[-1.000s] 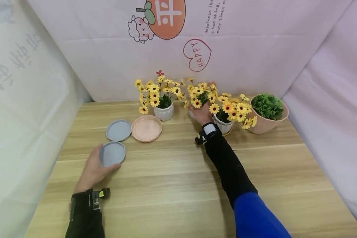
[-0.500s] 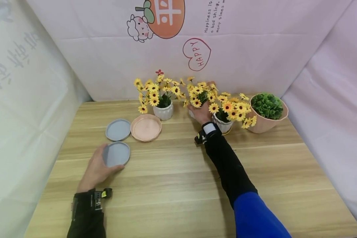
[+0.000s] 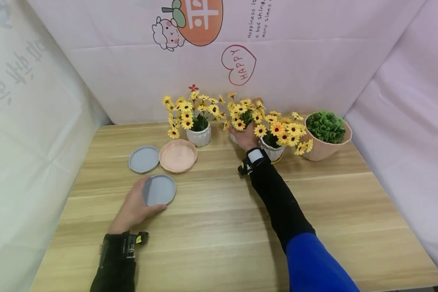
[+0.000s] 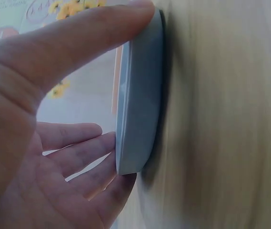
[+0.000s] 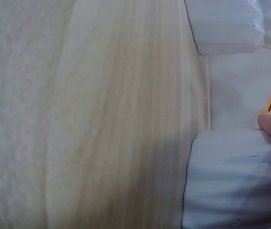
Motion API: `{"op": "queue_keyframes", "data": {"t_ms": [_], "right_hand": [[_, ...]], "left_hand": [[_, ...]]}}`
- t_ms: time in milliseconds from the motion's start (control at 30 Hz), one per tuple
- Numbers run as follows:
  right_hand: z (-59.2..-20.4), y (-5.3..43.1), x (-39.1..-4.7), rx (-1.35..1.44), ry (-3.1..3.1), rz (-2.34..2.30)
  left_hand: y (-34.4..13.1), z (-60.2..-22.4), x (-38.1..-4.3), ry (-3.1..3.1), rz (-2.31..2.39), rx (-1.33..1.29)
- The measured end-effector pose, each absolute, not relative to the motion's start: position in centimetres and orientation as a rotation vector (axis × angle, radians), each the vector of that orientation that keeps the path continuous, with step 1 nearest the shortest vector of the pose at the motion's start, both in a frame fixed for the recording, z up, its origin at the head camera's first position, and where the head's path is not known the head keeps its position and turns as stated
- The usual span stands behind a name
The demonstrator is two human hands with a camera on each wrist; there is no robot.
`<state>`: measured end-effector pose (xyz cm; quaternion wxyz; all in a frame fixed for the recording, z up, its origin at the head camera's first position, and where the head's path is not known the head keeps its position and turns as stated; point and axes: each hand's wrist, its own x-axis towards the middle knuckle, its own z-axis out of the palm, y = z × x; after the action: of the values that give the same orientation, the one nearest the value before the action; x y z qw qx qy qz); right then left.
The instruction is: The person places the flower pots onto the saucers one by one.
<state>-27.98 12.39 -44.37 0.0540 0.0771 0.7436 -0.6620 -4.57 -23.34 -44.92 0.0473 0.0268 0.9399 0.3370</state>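
Observation:
My left hand [image 3: 134, 211] pinches a round grey-blue plant saucer [image 3: 162, 190] between thumb and fingers. In the left wrist view the thumb lies along the near rim, the fingers meet the other side, and the saucer's base [image 4: 145, 100] is close over the table. At the back, my right hand [image 3: 246, 138] grips a white ribbed flowerpot [image 5: 235, 179] of yellow daisy-like flowers [image 3: 243, 111]; the blooms and hand cover most of it in the head view. Matching potted flowers stand on both sides: one left [image 3: 199, 136], one right [image 3: 272, 152] with a yellow saucer edge under it.
Another grey-blue saucer [image 3: 144, 159] lies beside a larger pink saucer [image 3: 179, 156] at the back left of the wooden table [image 3: 219, 239]. A pink pot [image 3: 320, 150] of green foliage stands at the back right. White printed cloth [image 3: 299, 69] hangs behind and along both sides.
My left hand has slid the grey-blue saucer to the right, away from the other grey-blue one. The right hand keeps its grip on the middle flowerpot. The head view has shifted slightly.

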Motion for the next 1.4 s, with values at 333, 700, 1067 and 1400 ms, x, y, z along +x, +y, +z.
{"op": "queue_keyframes", "data": {"t_ms": [333,700,1067,1400], "right_hand": [[-45.0,12.6,-28.2,0.224,2.365,-1.943],[-45.0,12.6,-28.0,0.188,2.346,-1.928],[-44.5,12.5,-27.8,0.218,2.242,-1.994],[-45.0,12.7,-27.3,0.17,2.568,-1.745]], "left_hand": [[-20.4,-45.5,-5.6,2.873,1.045,0.252],[-17.6,-44.8,-6.9,2.805,0.966,0.261],[-15.7,-44.9,-7.3,2.789,1.033,0.361],[-13.5,-44.7,-8.7,2.721,1.017,0.42]]}}
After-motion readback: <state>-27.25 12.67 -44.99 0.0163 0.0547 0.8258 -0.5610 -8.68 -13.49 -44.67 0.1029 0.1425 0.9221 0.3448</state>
